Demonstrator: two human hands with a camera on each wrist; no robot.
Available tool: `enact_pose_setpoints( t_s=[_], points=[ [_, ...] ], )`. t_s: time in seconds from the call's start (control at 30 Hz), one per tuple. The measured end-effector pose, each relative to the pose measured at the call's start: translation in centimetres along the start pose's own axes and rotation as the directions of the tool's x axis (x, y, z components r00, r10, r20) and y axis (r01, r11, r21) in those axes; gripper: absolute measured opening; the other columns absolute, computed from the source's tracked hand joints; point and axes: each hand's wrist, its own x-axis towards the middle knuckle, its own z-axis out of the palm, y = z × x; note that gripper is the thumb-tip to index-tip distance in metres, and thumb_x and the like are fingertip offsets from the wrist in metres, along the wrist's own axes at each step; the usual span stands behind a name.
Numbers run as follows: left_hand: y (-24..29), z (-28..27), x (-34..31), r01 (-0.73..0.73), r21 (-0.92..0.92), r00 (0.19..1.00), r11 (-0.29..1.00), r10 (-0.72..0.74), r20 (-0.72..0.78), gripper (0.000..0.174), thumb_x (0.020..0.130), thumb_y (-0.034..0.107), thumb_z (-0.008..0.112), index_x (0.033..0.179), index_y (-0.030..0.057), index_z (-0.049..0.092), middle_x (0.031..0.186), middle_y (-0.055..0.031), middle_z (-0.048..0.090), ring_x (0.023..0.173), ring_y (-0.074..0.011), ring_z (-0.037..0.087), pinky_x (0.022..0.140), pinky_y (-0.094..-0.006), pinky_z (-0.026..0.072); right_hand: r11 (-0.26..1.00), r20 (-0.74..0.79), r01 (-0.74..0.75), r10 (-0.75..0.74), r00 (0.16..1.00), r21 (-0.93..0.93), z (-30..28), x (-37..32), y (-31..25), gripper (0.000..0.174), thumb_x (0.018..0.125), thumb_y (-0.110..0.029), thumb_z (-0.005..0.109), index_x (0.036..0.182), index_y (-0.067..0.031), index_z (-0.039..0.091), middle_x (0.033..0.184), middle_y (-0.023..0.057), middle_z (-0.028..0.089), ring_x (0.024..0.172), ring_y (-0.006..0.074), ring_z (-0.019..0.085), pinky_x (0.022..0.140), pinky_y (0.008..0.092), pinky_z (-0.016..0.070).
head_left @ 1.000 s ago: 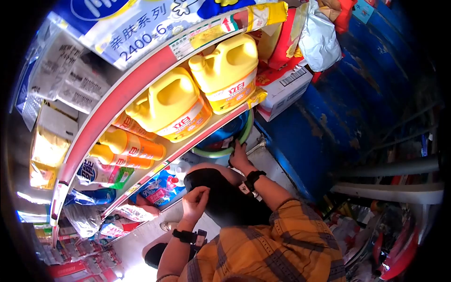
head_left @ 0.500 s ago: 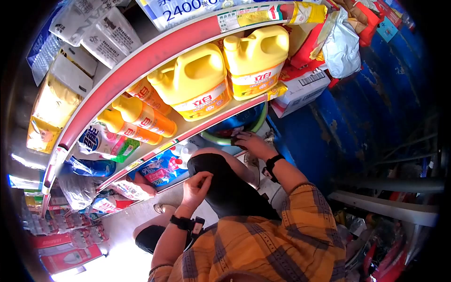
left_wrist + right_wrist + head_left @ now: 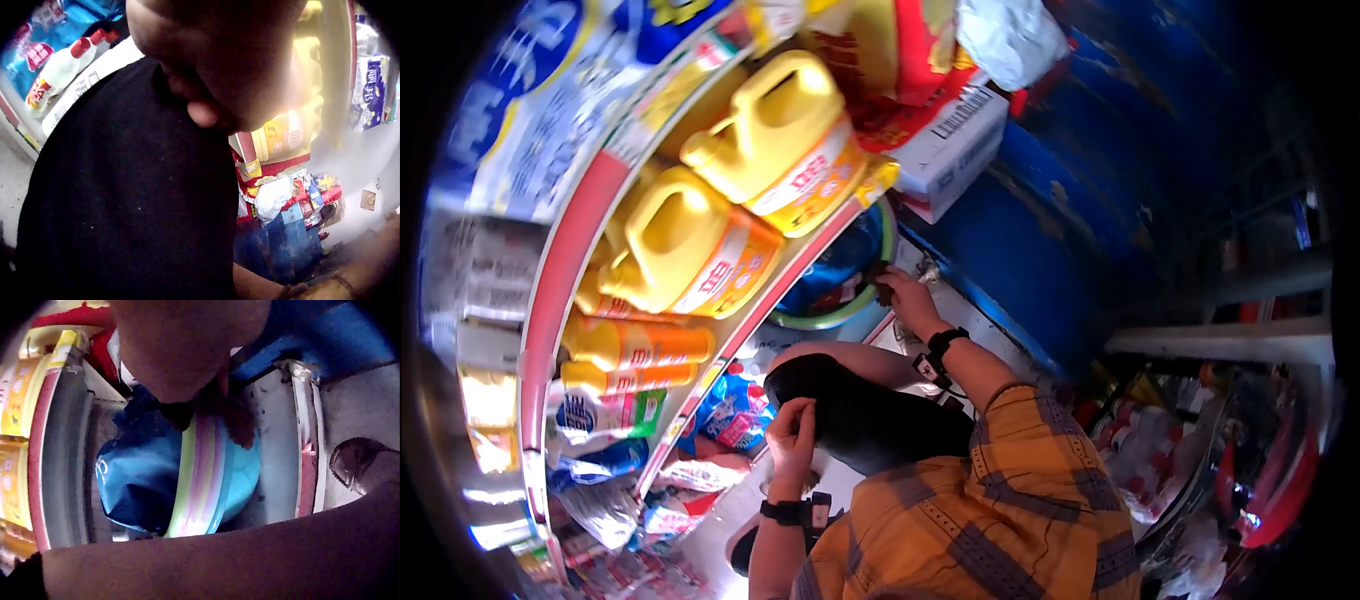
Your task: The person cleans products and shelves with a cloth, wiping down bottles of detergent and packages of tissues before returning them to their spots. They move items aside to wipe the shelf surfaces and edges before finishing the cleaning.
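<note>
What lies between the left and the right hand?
A bent leg in black shorts; the head view shows it between left hand and right hand, which grips the basins.

Yellow jugs [image 3: 675, 230] with orange-red labels sit above a red shelf edge [image 3: 565, 270]. Stacked basins [image 3: 203, 481] show green, pink and blue rims, holding a blue bag [image 3: 134, 475]. The shirt [image 3: 1000, 500] is yellow-orange plaid with grey stripes. The wall [image 3: 1090, 170] is blue.
</note>
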Motion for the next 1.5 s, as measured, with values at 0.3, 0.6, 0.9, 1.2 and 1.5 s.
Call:
enact_pose_setpoints(
  t_s=[0.3, 0.6, 0.9, 1.2, 1.5],
  points=[
    [-0.1, 0.9, 0.6, -0.011, 0.089, 1.000, 0.996, 0.012, -0.005, 0.007, 0.091, 0.001, 0.061, 0.095, 0.0033, 0.066, 0.064, 0.0030, 0.056, 0.053, -0.0020, 0.048, 0.047, -0.0182, 0.0347, 0.969, 0.045, -0.247, 0.246, 0.968, 0.023, -1.1, 1.0, 5.1, 0.030, 0.083, 0.002, 0.053, 0.110, -0.0025, 0.065, 0.119, 0.0184, 0.059, 0.100, 0.0367, 0.061, 0.087, 0.0420, 0.0502],
    [1.5, 1.9, 1.6, -0.204, 0.275, 0.979, 0.939, 0.197, 0.055, 0.007, 0.090, 0.001, 0.061, 0.094, 0.0022, 0.066, 0.064, 0.0008, 0.057, 0.052, -0.0040, 0.051, 0.046, -0.0193, 0.0367, 0.677, 0.338, 0.121, 0.197, 0.920, -0.726, 5.7, 2.0, 10.8, 0.042, 0.093, -0.017, 0.042, 0.131, -0.0058, 0.057, 0.144, 0.0119, 0.043, 0.137, 0.0303, 0.032, 0.116, 0.0525, 0.0115],
    [2.2, 2.3, 1.9, -0.207, 0.387, 0.975, 0.899, 0.159, 0.154, 0.010, 0.083, -0.003, 0.063, 0.090, 0.0029, 0.065, 0.060, -0.0035, 0.058, 0.047, -0.0106, 0.053, 0.046, -0.0229, 0.0388, 0.638, -0.024, 0.065, -0.131, 0.991, -0.768, 10.8, 8.8, 16.7, 0.043, 0.087, -0.017, 0.045, 0.127, -0.0021, 0.055, 0.130, 0.0146, 0.054, 0.123, 0.0308, 0.046, 0.106, 0.0472, 0.0302],
    [3.5, 2.2, 2.5, -0.188, 0.385, 0.975, 0.904, 0.123, 0.186, 0.011, 0.082, -0.004, 0.065, 0.091, 0.0021, 0.065, 0.061, -0.0043, 0.060, 0.049, -0.0101, 0.056, 0.048, -0.0222, 0.0411, 0.271, 0.203, 0.099, 0.387, 0.900, -0.958, 7.8, 10.5, 11.4, 0.040, 0.098, -0.024, 0.039, 0.131, -0.0101, 0.056, 0.132, 0.0120, 0.056, 0.123, 0.0299, 0.048, 0.102, 0.0522, 0.0298],
    [3.1, 3.1, 2.3, -0.277, 0.302, 0.960, 0.912, 0.250, 0.126, 0.011, 0.085, -0.004, 0.062, 0.093, 0.0020, 0.067, 0.067, -0.0047, 0.063, 0.052, -0.0097, 0.057, 0.050, -0.0215, 0.0423, 0.299, 0.153, 0.134, 0.040, 0.987, -0.945, 6.7, 0.8, 11.4, 0.046, 0.093, -0.020, 0.039, 0.130, 0.0029, 0.055, 0.142, 0.0180, 0.046, 0.138, 0.0353, 0.033, 0.115, 0.0488, 0.0190]
  ],
)
